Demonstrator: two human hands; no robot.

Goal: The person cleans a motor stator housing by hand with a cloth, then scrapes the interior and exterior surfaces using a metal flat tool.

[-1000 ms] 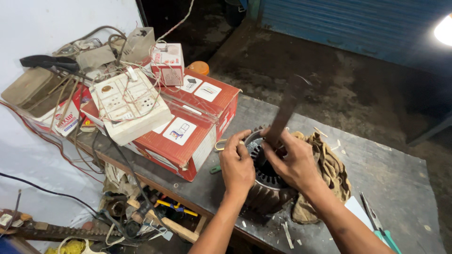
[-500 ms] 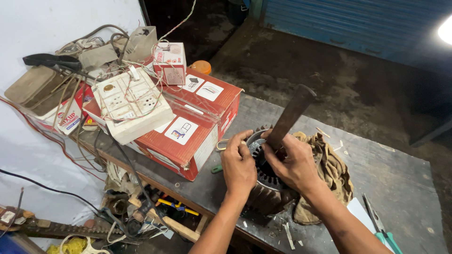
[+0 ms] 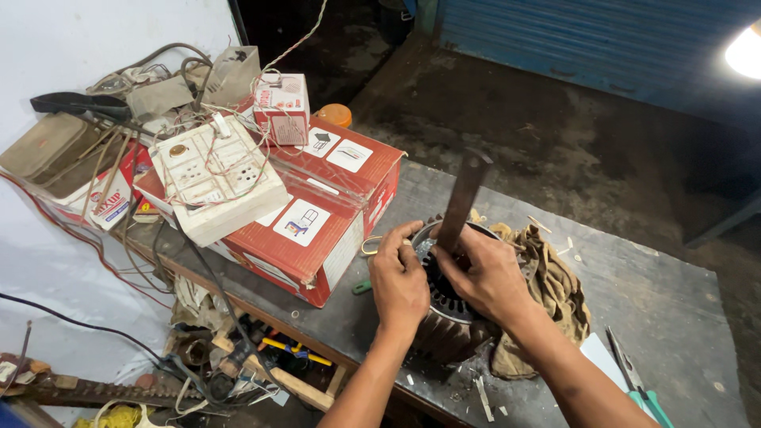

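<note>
A round metal motor stator (image 3: 444, 317) with slotted core stands on the dark workbench (image 3: 650, 293), resting against a brown rag (image 3: 555, 293). My left hand (image 3: 399, 281) grips the stator's near rim. My right hand (image 3: 485, 277) is closed around the lower end of a long flat dark metal bar (image 3: 462, 202), which stands nearly upright with its tip inside the stator's bore. Both forearms come in from the bottom edge.
A red cardboard box (image 3: 317, 230) lies left of the stator with a white switch board (image 3: 218, 186), wires and small boxes on it. Green-handled scissors (image 3: 638, 384) lie at the bench's right. Tools and cables clutter the floor below left.
The flat bar has tilted a little more upright and my right hand has shifted slightly on it. The stator and my left hand stay in place.
</note>
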